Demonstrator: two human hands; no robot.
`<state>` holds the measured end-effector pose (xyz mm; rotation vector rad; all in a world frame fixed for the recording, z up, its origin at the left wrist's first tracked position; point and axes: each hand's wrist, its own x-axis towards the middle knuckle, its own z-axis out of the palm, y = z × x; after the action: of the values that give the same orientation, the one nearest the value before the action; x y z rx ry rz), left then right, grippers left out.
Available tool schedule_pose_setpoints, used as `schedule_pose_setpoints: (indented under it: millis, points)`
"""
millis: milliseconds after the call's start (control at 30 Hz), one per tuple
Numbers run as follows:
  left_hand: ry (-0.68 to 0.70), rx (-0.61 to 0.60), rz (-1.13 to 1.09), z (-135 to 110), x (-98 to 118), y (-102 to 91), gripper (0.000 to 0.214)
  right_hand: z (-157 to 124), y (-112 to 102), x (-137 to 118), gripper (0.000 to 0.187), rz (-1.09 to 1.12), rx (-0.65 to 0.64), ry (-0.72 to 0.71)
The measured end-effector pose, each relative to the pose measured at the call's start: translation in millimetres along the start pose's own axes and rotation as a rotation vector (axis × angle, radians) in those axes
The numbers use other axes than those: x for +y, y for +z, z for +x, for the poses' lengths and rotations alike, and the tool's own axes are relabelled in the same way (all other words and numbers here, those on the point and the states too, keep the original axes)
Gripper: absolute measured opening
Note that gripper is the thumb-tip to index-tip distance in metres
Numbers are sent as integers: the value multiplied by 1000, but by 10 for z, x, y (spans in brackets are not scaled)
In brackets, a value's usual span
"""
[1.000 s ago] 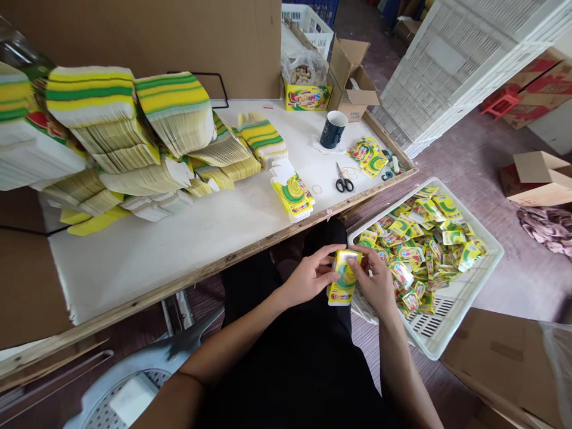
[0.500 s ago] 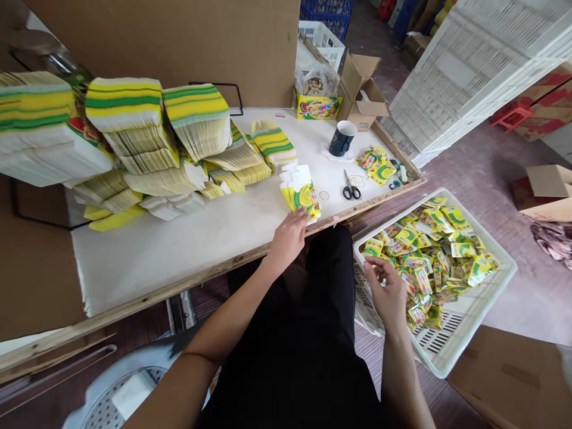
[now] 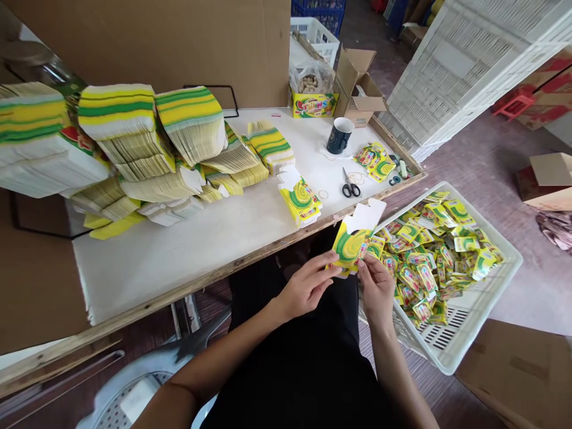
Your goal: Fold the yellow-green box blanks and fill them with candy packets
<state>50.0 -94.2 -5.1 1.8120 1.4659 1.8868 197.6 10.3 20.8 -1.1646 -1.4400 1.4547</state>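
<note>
A flattened yellow-and-green printed carton [image 3: 353,241] with white flaps is held over my lap between both hands. My left hand [image 3: 308,283] grips its left lower edge, and my right hand [image 3: 376,286] pinches the lower right side. On the table edge just beyond lies a small stack of similar flat cartons [image 3: 300,196]. Beside my right hand stands a white plastic crate [image 3: 487,319], holding many small yellow-green packets [image 3: 420,262].
Bundled flat cartons [image 3: 120,125] are piled along the table's left [image 3: 147,256]. Black scissors [image 3: 350,185], a dark mug [image 3: 339,136], more printed pieces [image 3: 375,161] and an opened cardboard box [image 3: 360,89] are on its right. White crates [image 3: 465,71] stack beyond; a cardboard box [image 3: 518,363] sits lower right.
My left hand has brought a carton off the table stack, rightward and towards me. My right hand has moved slightly left from the crate's rim and now grips the carton too.
</note>
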Motion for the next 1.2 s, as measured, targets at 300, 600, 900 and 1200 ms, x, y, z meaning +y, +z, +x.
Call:
schedule_pose_setpoints:
  millis: [300, 600, 900, 1200]
  points:
    - [-701, -52, -1049, 297, 12, -133, 60, -183, 155, -71, 29, 124, -222, 41]
    - [-794, -22, -1100, 288, 74, -88, 57, -174, 208, -202, 35, 41, -267, 15]
    - [-915, 91, -906, 256, 16, 19, 46, -195, 187, -162, 32, -20, -228, 26]
    - [-796, 163, -575, 180, 103, 40, 74, -87, 97, -110, 29, -262, -188, -197]
